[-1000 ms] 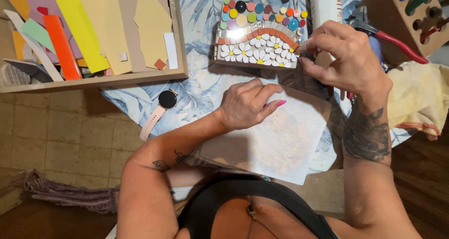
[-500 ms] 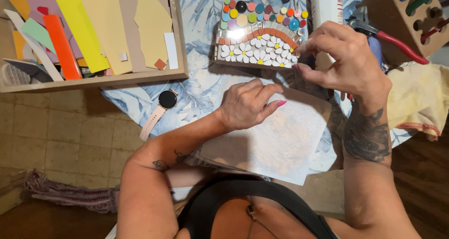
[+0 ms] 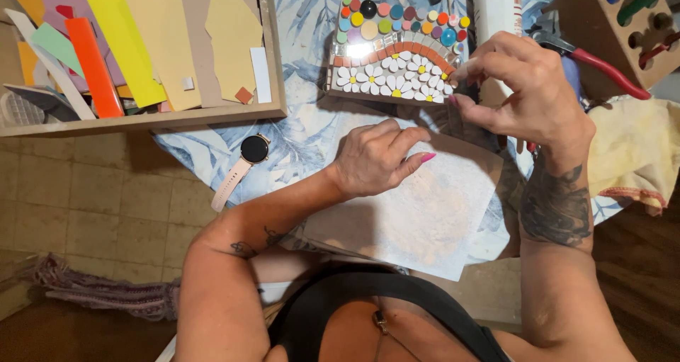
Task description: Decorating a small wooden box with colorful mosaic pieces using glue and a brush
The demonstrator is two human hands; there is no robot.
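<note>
The right hand [image 3: 524,96] pinches something too small to make out at the mosaic's [image 3: 398,54] right edge, toward two o'clock from the paper sheet [image 3: 425,213]. The left hand [image 3: 375,156] rests loosely curled on that sheet, holding nothing, pinning its top edge. A slip of the pinch could drop the tiny piece onto the patterned tablecloth [image 3: 304,132], where it would be hard to spot. The right wrist is near the red-handled pliers [image 3: 595,57] at three o'clock and could knock them. The watch [image 3: 244,165] lies near the table edge.
</note>
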